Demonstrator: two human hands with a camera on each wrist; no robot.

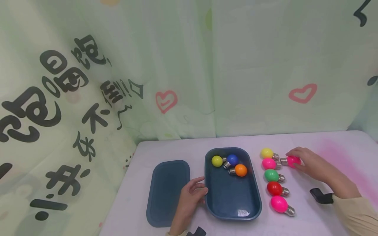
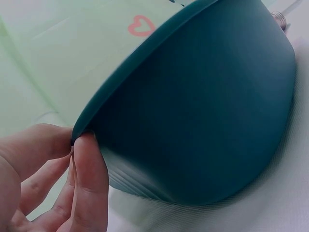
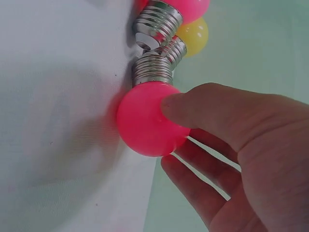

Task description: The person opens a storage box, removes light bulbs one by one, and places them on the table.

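My left hand (image 1: 190,200) pinches the left rim of a dark blue tray (image 1: 233,198) between thumb and fingers; the left wrist view shows this grip on the tray's wall (image 2: 203,96) up close. Inside the tray, toward its far end, lie a yellow bulb (image 1: 217,161), a blue bulb (image 1: 232,159) and an orange bulb (image 1: 241,170). Off to the right, my right hand (image 1: 313,165) holds a pink light bulb (image 3: 145,118) by its round end, thumb on one side and fingers on the other. Its metal screw base (image 3: 152,70) points away from the palm, toward the other bulbs.
Right of the tray, a column of loose bulbs lies on the table: yellow (image 1: 267,153), pink (image 1: 268,163), green (image 1: 271,175), red (image 1: 274,188) and another pink (image 1: 279,204). A flat dark blue lid (image 1: 168,193) lies left of the tray. A printed curtain (image 1: 251,65) hangs behind.
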